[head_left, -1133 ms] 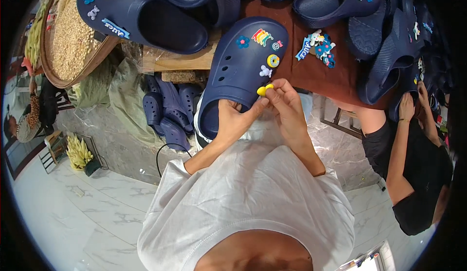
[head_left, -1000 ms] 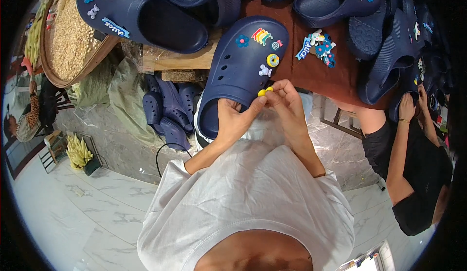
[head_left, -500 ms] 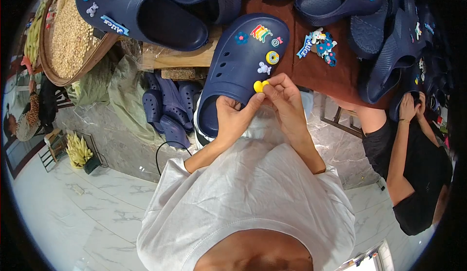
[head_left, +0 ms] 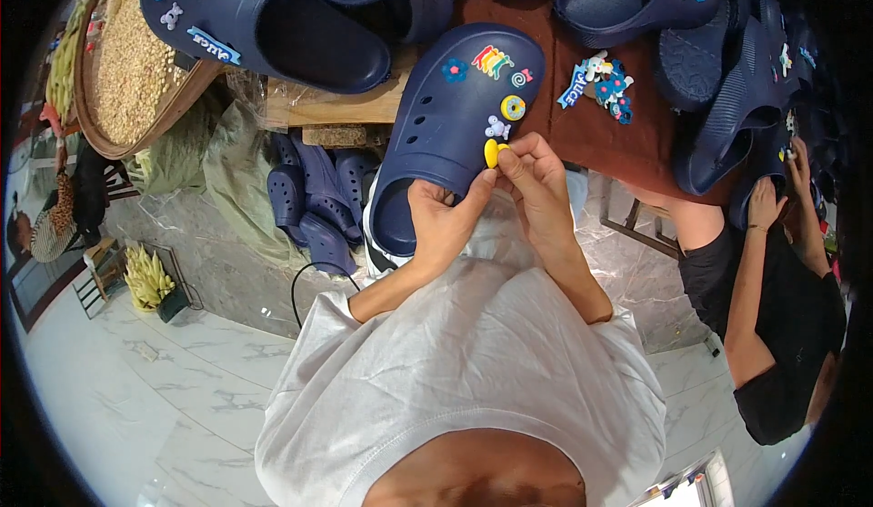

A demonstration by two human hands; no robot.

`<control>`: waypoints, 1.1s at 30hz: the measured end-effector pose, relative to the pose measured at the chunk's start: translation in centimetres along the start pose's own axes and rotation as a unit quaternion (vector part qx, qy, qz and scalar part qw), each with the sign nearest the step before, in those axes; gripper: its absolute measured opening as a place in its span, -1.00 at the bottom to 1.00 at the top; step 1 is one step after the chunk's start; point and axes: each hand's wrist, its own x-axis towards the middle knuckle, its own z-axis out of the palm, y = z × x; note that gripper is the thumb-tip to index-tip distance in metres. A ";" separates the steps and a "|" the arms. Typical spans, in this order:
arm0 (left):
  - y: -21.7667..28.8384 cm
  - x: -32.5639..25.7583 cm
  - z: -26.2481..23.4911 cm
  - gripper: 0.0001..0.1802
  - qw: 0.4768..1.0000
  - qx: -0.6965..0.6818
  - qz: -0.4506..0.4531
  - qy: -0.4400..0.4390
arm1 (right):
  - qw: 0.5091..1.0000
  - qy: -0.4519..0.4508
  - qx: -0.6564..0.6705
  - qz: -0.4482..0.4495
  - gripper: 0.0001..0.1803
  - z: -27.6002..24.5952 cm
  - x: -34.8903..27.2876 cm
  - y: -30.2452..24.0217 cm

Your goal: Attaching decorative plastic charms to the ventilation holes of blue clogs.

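I am pinching a yellow charm (head_left: 492, 152) in my right grip (head_left: 536, 189), pressing it against the front of the navy clog (head_left: 446, 116). My left grip (head_left: 441, 225) is clasping the clog's rim, its toe resting on the table (head_left: 637, 139) among loose charms (head_left: 600, 84).

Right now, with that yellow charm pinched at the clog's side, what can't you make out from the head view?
- Yellow charm: back peg hidden by the right hand.
- Navy clog: heel opening partly covered by the left hand.
- Loose charm pile: shapes too small.
- Co-worker's hands: held item dark, near the rim.
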 end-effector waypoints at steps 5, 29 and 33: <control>-0.4 -0.1 0.1 -0.70 1.000 -0.002 0.003 0.008 | 1.000 0.000 -0.013 0.003 -0.85 -0.2 0.2 -0.2; 1.9 2.0 -2.4 -0.46 0.943 -0.294 -0.154 0.034 | 0.938 0.042 -0.326 -0.112 -0.82 -3.3 -0.9 0.2; 2.0 1.9 -2.2 -0.47 0.940 -0.302 -0.157 0.032 | 0.812 0.153 -0.523 -0.208 -0.78 -3.9 0.5 -2.9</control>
